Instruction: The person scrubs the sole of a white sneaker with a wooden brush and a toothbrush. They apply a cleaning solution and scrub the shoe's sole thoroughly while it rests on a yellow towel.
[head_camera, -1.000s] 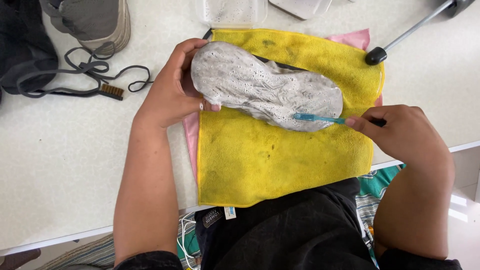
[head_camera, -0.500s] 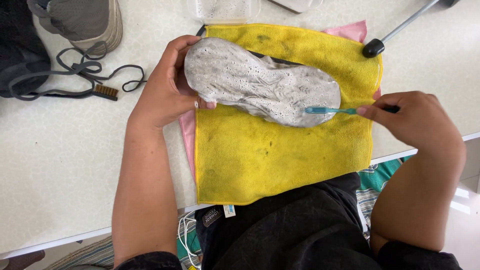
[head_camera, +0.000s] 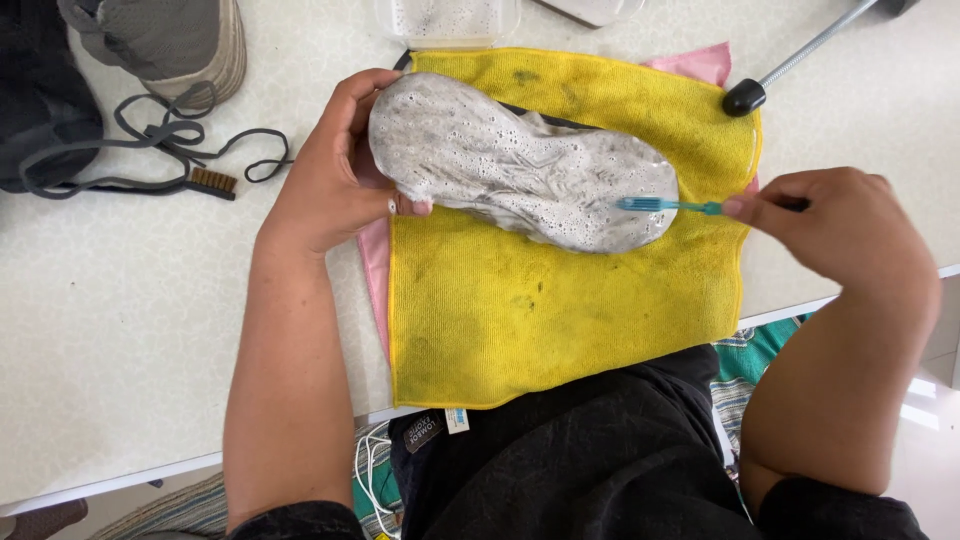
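A soapy grey shoe insole (head_camera: 520, 175) lies on a stained yellow microfibre cloth (head_camera: 560, 300) at the white table's near edge. The left hand (head_camera: 335, 175) grips its rounded end; the right hand (head_camera: 850, 225) pinches a thin blue toothbrush (head_camera: 670, 206), bristles against the insole. Beyond sits a clear sudsy plastic container (head_camera: 447, 20).

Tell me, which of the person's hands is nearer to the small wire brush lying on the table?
The left. The left hand grips the soapy insole just right of the wire brush; the right hand, holding the blue toothbrush, is far across the yellow cloth.
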